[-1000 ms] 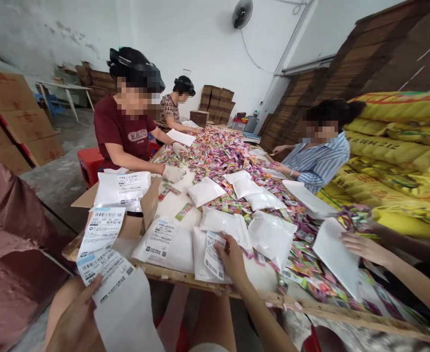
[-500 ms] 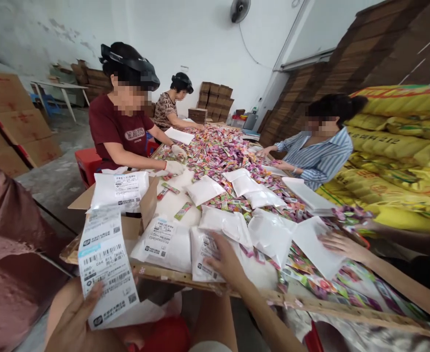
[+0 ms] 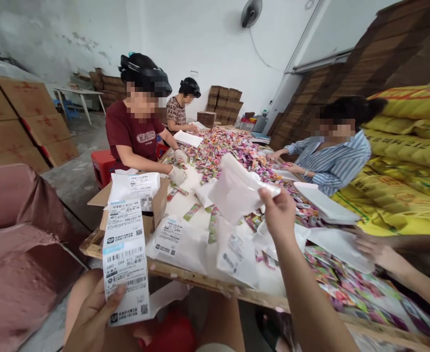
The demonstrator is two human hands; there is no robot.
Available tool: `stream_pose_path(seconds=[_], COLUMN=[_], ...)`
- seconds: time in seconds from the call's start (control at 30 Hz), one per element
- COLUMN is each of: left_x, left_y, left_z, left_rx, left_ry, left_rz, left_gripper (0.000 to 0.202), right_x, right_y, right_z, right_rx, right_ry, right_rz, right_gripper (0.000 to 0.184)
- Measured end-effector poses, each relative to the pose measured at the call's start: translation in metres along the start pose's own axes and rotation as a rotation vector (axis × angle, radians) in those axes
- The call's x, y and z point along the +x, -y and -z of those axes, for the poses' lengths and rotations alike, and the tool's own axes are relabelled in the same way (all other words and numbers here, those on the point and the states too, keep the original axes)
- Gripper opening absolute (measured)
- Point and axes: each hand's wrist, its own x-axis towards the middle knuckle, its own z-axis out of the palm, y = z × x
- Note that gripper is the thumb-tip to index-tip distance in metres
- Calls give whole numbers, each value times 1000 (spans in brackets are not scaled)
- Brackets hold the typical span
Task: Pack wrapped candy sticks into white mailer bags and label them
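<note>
My left hand point(image 3: 94, 313) pinches a strip of printed shipping labels point(image 3: 125, 264), which stands up in front of an open cardboard box point(image 3: 160, 203). My right hand point(image 3: 279, 210) grips one corner of a plain white mailer bag point(image 3: 233, 188), lifted above the table and tilted. Below that bag, a labelled white mailer point(image 3: 237, 256) lies at the table's near edge, slightly blurred. Another labelled mailer point(image 3: 174, 244) rests to its left. Inside the box sits one more labelled mailer point(image 3: 136, 183). Small colourful sachets point(image 3: 233, 142) are heaped across the table.
Two people point(image 3: 138, 122) sit on the far left side, and a person in a striped shirt point(image 3: 332, 151) on the right. Another person's hand point(image 3: 376, 252) touches a white bag at the right. Stacked white sheets or bags point(image 3: 328, 203) lie nearby. Yellow sacks point(image 3: 413, 161) are piled behind.
My right hand has left the labelled mailer and raised a plain white mailer bag off the table. My left hand still holds the label strip. The view has shifted slightly.
</note>
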Motion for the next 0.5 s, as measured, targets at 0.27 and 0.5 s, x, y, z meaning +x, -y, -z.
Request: stream_pose_path(seconds=[0.27, 0.5], left_x=[-2, 4], left_y=[4, 7], left_z=[8, 19], left_rx=[113, 112], left_ry=[26, 11], left_rz=[-44, 15], left_gripper=[38, 41], right_x=[9, 32], right_y=[15, 9], right_z=[-106, -73], right_rx=[321, 142], right_ry=[-6, 530], right_rz=[15, -100], right_gripper=[36, 41])
